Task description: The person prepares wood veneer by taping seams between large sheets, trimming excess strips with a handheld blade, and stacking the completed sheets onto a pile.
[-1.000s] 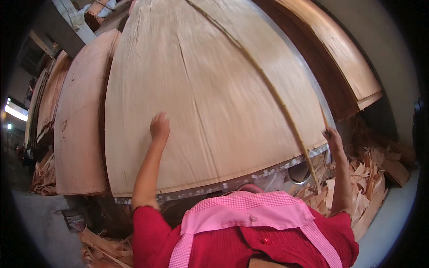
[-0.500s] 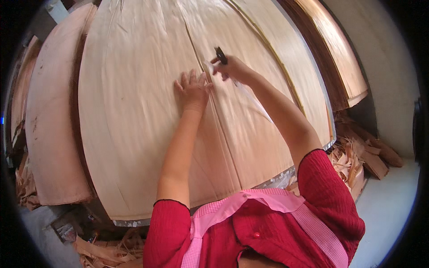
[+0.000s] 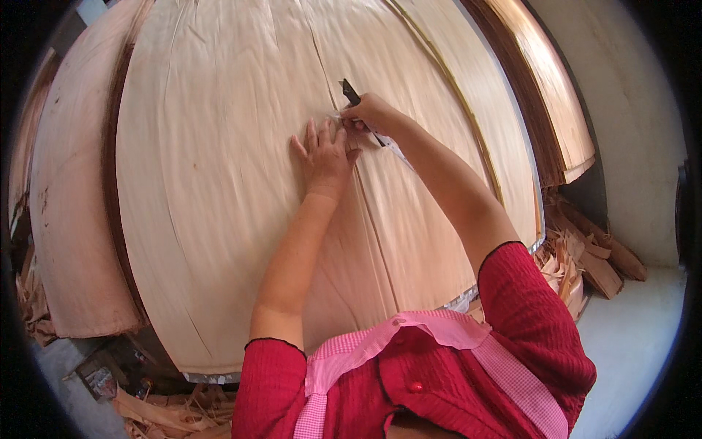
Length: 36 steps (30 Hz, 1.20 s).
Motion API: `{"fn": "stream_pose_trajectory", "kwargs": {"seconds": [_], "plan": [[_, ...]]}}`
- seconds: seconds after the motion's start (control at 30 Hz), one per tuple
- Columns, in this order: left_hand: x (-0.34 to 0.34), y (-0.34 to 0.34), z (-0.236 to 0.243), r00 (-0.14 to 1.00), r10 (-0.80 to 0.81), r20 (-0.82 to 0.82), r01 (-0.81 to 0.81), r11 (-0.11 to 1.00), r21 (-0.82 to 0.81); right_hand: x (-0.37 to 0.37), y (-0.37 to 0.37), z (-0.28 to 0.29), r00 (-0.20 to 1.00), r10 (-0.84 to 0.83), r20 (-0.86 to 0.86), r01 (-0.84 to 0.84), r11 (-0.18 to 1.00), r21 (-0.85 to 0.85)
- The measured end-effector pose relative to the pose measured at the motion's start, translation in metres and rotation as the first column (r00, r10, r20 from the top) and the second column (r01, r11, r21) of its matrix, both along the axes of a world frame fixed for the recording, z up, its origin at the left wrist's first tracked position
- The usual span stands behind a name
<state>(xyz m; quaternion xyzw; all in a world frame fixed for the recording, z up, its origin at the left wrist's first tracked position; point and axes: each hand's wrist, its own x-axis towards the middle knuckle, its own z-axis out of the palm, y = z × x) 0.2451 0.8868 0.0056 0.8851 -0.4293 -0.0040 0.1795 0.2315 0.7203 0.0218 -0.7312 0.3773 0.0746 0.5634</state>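
Pale wood veneer sheets point(image 3: 219, 183) lie on a broad work surface, with a dark lengthwise seam point(image 3: 371, 227) between them. My left hand point(image 3: 326, 167) rests flat on the veneer with fingers spread, its thumb side at the seam. Just beyond and to the right, my right hand point(image 3: 374, 115) is closed around a black utility knife point(image 3: 350, 92), whose far end points away and to the left. A thin white tape-like strip point(image 3: 398, 152) trails below that hand, and a short whitish piece shows at its fingertips over the seam.
Stacks of veneer stand at the left point(image 3: 77, 190) and right point(image 3: 545, 80). A narrow yellowish strip point(image 3: 468, 110) runs lengthwise over the right part of the sheets. Torn veneer scraps point(image 3: 563, 267) lie low on the right, with more scraps point(image 3: 172, 413) at lower left.
My right hand has come down and slightly left, closer to the left hand, with the knife. My left hand has shifted slightly right and still lies flat.
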Motion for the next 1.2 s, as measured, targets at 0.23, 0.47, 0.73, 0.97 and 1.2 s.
{"fn": "stream_pose_trajectory", "kwargs": {"seconds": [0.23,0.47,0.73,0.97,1.2], "plan": [[0.030,-0.011,0.007,0.971,-0.238,-0.018,0.239,0.970,0.053,-0.009,-0.007,-0.009,0.998,-0.023,0.058,0.022,1.000,0.022],[0.033,-0.014,0.007,0.943,-0.292,0.162,0.247,0.937,0.249,-0.020,0.001,0.030,0.965,0.183,-0.188,-0.238,0.911,-0.335],[0.118,-0.053,0.026,0.956,-0.094,-0.278,0.146,0.974,0.172,0.057,-0.062,0.046,0.960,-0.144,0.240,0.052,0.934,0.354],[0.126,-0.087,-0.029,0.942,-0.163,0.294,0.177,0.984,-0.021,0.068,-0.066,0.007,0.996,-0.012,0.093,-0.004,0.985,0.171],[0.113,-0.094,-0.011,0.942,-0.204,0.267,0.159,0.971,0.180,0.077,-0.071,0.023,0.960,0.058,-0.273,-0.279,0.169,-0.945]]}}
